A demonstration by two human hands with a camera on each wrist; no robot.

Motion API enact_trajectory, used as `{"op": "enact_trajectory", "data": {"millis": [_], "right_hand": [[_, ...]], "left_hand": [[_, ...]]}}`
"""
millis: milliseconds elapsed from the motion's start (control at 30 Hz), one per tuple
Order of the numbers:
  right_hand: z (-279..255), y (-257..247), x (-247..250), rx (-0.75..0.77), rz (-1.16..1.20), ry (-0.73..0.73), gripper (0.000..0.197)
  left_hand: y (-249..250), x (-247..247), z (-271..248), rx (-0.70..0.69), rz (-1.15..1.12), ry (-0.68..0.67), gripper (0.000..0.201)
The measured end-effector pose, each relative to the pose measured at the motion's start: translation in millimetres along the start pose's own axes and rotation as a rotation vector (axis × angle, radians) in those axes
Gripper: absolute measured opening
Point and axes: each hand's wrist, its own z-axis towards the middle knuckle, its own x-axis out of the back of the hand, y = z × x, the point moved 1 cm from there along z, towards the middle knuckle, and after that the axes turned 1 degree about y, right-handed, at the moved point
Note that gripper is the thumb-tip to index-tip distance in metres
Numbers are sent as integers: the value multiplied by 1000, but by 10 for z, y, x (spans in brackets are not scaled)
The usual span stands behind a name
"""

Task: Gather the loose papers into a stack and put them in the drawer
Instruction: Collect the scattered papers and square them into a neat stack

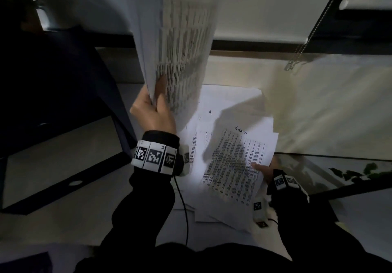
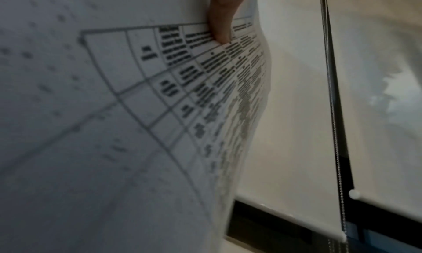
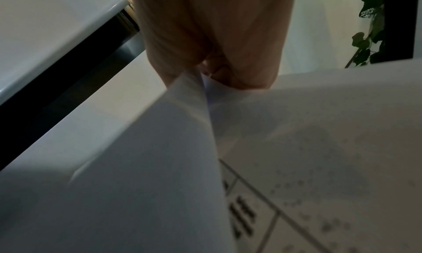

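My left hand (image 1: 156, 107) pinches a sheaf of printed papers (image 1: 182, 46) by its lower edge and holds it upright above the desk. In the left wrist view the thumb (image 2: 220, 22) presses on the table printed on those papers (image 2: 160, 79). My right hand (image 1: 264, 170) grips the right edge of a printed sheet (image 1: 235, 162) lying on a loose pile of papers (image 1: 222, 107) on the desk. In the right wrist view its fingers (image 3: 205, 40) pinch the sheets' corner (image 3: 200, 98). A dark open drawer (image 1: 59, 158) lies at the left.
A dark cabinet (image 1: 53, 77) stands above the drawer at the left. A roller blind (image 1: 265, 7) with a bead chain (image 1: 301, 48) hangs behind the desk. Plant leaves (image 1: 360, 173) show at the right. A cable (image 1: 184, 209) runs from my left wrist.
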Motion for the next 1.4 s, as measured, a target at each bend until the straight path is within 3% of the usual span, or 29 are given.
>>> {"op": "enact_trajectory", "data": {"millis": [67, 167, 267, 300, 400, 433, 500, 533, 600, 633, 700, 767, 867, 933, 1000, 1100, 1200, 1267, 1400], "right_hand": [[-146, -76, -14, -2, -3, -8, 102], [335, 176, 35, 47, 25, 12, 123], [35, 25, -4, 124, 92, 47, 82], [-238, -125, -30, 109, 110, 39, 77], [-265, -157, -42, 7, 238, -30, 63], [-298, -190, -44, 5, 268, -36, 67], [-208, -166, -45, 39, 322, -37, 105], [-217, -191, -48, 57, 344, -35, 113], [-116, -150, -47, 71, 315, 28, 92], [-167, -182, -41, 56, 236, 34, 86], [-256, -207, -51, 56, 47, 11, 96], [-244, -169, -31, 124, -33, 140, 101], [-259, -147, -3, 218, -22, 196, 107], [-185, -80, 11, 273, -38, 225, 112], [-66, -41, 17, 268, -38, 182, 110], [-267, -207, -44, 285, -54, 171, 92], [-331, -249, -100, 329, -36, 214, 70], [-384, -277, -119, 334, 45, 258, 62], [-446, -338, -132, 325, 75, 303, 59]], "left_hand": [[18, -32, -24, 32, -13, -52, 29], [-224, -68, -144, 204, 45, -131, 15], [-655, -68, -359, 463, 102, -209, 25], [-826, -60, -433, 524, 172, -257, 34], [-1269, -69, -723, 639, 344, -484, 55], [-1394, -69, -823, 643, 367, -538, 55], [-1612, -43, -993, 654, 423, -569, 38], [-1653, -39, -1059, 637, 472, -585, 31], [-1724, -70, -1197, 614, 525, -697, 29], [-1714, -117, -1256, 544, 606, -827, 34], [-1648, -197, -1353, 436, 744, -1008, 42], [-1585, -208, -1342, 437, 808, -992, 41], [-1670, -73, -1112, 481, 990, -654, 35], [-1753, 66, -963, 576, 1041, -558, 35], [-1836, 110, -879, 630, 938, -575, 33], [-1848, 73, -892, 639, 791, -633, 36], [-1833, 92, -952, 730, 681, -495, 42], [-1855, 148, -948, 772, 672, -455, 36], [-1870, 230, -933, 751, 717, -543, 30]]}}
